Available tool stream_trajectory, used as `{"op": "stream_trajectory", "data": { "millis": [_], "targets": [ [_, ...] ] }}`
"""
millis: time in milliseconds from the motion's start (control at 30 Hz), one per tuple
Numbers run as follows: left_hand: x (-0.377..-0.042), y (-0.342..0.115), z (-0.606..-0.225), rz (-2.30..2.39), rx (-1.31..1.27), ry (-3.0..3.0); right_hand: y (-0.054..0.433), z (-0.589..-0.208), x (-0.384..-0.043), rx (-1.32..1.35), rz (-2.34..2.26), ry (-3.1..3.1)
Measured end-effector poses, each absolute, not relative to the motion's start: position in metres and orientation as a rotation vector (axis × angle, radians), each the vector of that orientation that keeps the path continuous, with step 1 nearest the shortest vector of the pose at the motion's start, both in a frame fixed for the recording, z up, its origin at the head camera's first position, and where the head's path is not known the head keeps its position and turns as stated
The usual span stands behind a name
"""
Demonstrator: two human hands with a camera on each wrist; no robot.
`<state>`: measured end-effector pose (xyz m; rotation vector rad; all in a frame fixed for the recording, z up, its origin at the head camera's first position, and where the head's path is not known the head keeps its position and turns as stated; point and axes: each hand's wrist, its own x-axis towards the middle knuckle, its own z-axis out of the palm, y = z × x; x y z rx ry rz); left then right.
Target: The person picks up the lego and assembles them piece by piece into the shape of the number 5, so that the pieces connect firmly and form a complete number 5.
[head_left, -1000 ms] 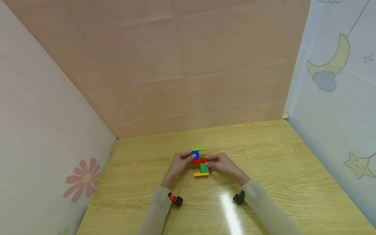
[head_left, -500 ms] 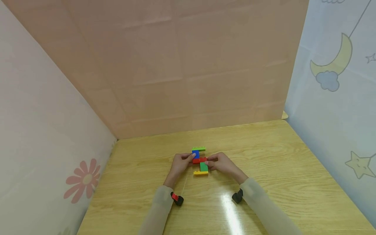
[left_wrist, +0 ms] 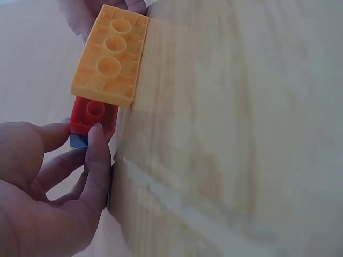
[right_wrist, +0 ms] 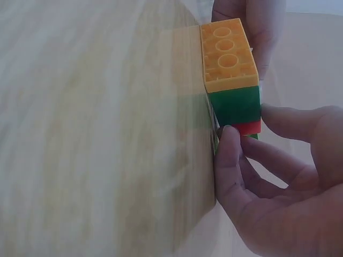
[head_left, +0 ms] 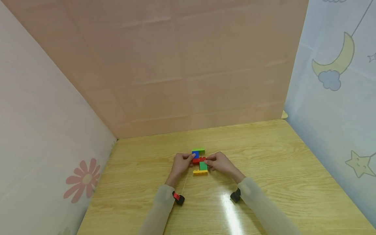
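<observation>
A zigzag stack of joined toy building bricks lies between the hands in the head view. From far to near come a lime brick [head_left: 199, 150], a blue brick [head_left: 194, 155], a red brick [head_left: 201, 160], a green brick [head_left: 203, 166] and a yellow brick [head_left: 200, 172]. My left hand [head_left: 180, 164] pinches the stack at its blue and red part. On the opposite side, my right hand [head_left: 222, 164] grips it where red meets green. Both wrist views show the hollow underside of the yellow brick [left_wrist: 110, 51], [right_wrist: 228, 51]; fingers partly hide the other bricks.
The wooden table [head_left: 264, 156] lies under the hands and reflects a bright glare strip near its front. A pinkish backdrop [head_left: 176, 81] stands behind, and printed side panels [head_left: 38, 114] flank the table. Each wrist carries a small black camera [head_left: 180, 199].
The brick stack has tipped slightly, so more of the lime and yellow bricks' long sides shows. Both hands keep their hold; the right hand has shifted slightly left.
</observation>
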<state>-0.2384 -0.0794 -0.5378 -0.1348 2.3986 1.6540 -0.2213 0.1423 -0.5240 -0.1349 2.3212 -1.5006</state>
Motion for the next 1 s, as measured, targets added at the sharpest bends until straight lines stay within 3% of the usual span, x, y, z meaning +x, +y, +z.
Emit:
{"op": "stream_trajectory", "data": {
  "millis": [1000],
  "targets": [
    [-0.2349, -0.0838, -0.5344, 1.611, -0.113, 2.452, 0.1482, -0.5207, -0.2223, -0.171, -1.425, 2.446]
  ]
}}
